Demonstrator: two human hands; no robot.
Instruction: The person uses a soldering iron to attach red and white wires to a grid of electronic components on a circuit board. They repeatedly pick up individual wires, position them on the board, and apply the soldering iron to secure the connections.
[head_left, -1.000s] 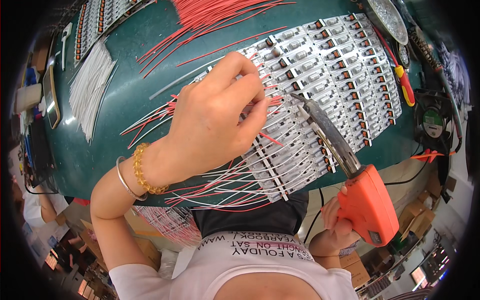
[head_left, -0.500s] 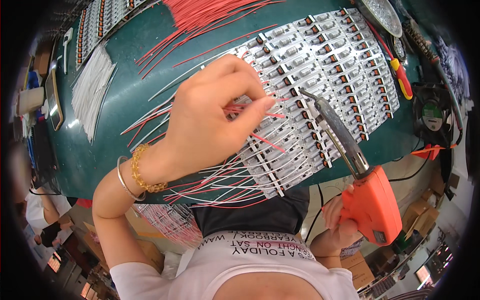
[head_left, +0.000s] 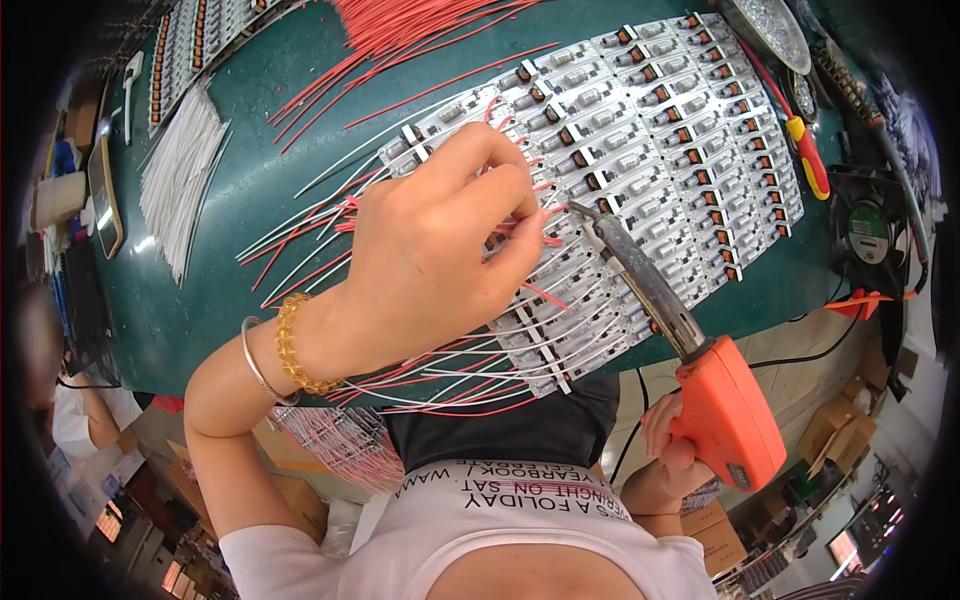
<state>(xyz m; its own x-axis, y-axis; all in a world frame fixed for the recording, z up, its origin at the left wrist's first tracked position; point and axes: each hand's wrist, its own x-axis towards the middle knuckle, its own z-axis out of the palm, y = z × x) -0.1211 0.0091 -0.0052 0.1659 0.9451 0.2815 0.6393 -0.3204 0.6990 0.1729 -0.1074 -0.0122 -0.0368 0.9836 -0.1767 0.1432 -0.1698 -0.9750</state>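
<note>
Bench work viewed from my remote station, the clock dial centred on the head view. The panel of small boards (head_left: 640, 135), with repeating rows of silvery and dark components, lies on the green tabletop (head_left: 270, 180), spreading from the centre toward one and two o'clock. My left hand (head_left: 430, 240), just off centre toward eleven, covers part of its near-left edge; thumb and forefinger are pinched together, apparently on red wires (head_left: 346, 224) whose tails emerge toward nine o'clock, though the knuckles hide the exact hold. My right hand (head_left: 670, 448), at four o'clock, is wrapped around the orange soldering gun (head_left: 735, 415). The barrel points toward eleven o'clock, and its tip (head_left: 574, 207) stands just beside the left fingertips, at their two o'clock; contact with a board cannot be made out.

For sound work, I judge that the wire end should rest motionless on its pad, the fingertips set back from the tip. The gun calls for a steady wrist, a brief dwell and a clean lift, sparing neighbouring components. The fringe of red and white wires (head_left: 450, 378) toward seven o'clock deserves clearance from the hot barrel. Loose red strands (head_left: 420, 25) lie at twelve, a white bundle (head_left: 182, 190) at ten.
</note>
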